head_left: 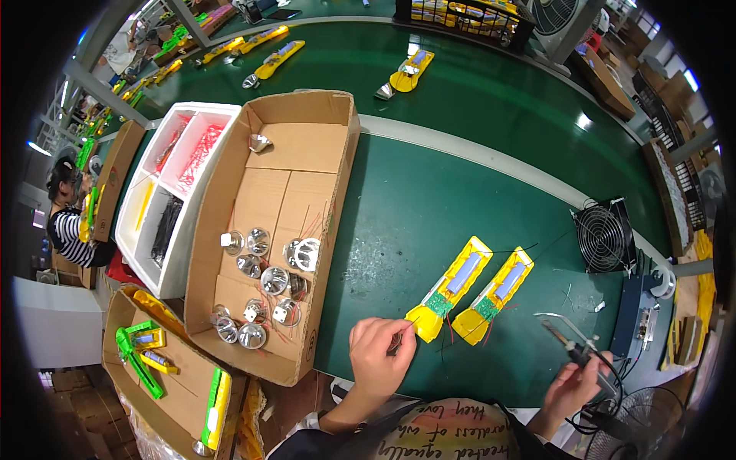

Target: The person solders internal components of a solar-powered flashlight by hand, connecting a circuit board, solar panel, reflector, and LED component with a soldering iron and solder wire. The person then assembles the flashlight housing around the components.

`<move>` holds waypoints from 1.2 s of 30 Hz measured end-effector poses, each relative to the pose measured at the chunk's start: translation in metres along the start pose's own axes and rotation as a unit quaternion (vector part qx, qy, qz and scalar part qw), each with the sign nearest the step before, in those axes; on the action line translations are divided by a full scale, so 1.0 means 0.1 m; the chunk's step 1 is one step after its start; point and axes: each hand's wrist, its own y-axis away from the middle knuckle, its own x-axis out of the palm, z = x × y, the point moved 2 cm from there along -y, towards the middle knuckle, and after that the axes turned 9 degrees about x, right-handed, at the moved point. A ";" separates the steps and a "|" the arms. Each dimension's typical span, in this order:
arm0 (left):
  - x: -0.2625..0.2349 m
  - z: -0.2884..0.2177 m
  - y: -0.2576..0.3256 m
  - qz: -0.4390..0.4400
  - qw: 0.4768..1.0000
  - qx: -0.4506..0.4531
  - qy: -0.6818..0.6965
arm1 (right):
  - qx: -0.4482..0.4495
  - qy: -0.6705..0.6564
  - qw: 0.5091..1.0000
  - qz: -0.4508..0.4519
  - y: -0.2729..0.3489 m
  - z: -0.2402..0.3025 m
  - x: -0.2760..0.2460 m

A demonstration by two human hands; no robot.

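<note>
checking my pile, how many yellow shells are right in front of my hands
2. One yellow shell lies by the left hand, its narrow end at the fingers. The second lies beside it on the right. More lie far up the belt.

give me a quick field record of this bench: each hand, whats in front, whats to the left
left hand: closed on thin wires at the near end of a yellow torch half
right hand: holding a soldering iron, tip up and away from the parts
second yellow torch half: lies beside the first, to its right, on the green table
cardboard box: left of the left hand, holding silver reflector cups
white tray: further left, red wires in its far compartments
small black fan: on the table beyond the right hand
</note>
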 end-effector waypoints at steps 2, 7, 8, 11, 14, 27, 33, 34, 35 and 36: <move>0.03 0.01 -0.03 0.006 1.000 0.000 0.000 | 0.037 0.047 0.996 0.068 0.18 -0.02 0.30; 0.17 0.03 -0.07 0.015 0.999 -0.044 0.021 | 0.138 0.063 0.983 0.104 0.41 -0.31 0.49; 0.18 0.05 -0.08 0.016 0.999 -0.041 0.020 | 0.144 0.092 0.975 0.145 0.44 -0.36 0.51; 0.20 0.05 -0.12 0.015 0.999 -0.043 0.009 | 0.119 0.116 0.969 0.184 0.50 -0.46 0.58; 0.21 0.07 -0.11 0.014 0.999 -0.029 0.014 | 0.120 0.124 0.965 0.197 0.52 -0.46 0.62; 0.22 0.07 -0.14 0.028 0.998 -0.050 0.008 | 0.099 0.127 0.965 0.207 0.55 -0.51 0.61; 0.22 0.05 -0.16 0.036 0.998 -0.057 0.006 | 0.099 0.131 0.959 0.230 0.55 -0.51 0.61; 0.22 0.05 -0.17 0.034 0.998 -0.056 0.005 | 0.100 0.131 0.959 0.230 0.55 -0.50 0.61; 0.21 0.04 -0.17 0.032 0.998 -0.055 0.004 | 0.103 0.137 0.958 0.232 0.55 -0.50 0.61; 0.21 0.04 -0.17 0.033 0.998 -0.056 0.004 | 0.105 0.143 0.956 0.234 0.55 -0.50 0.61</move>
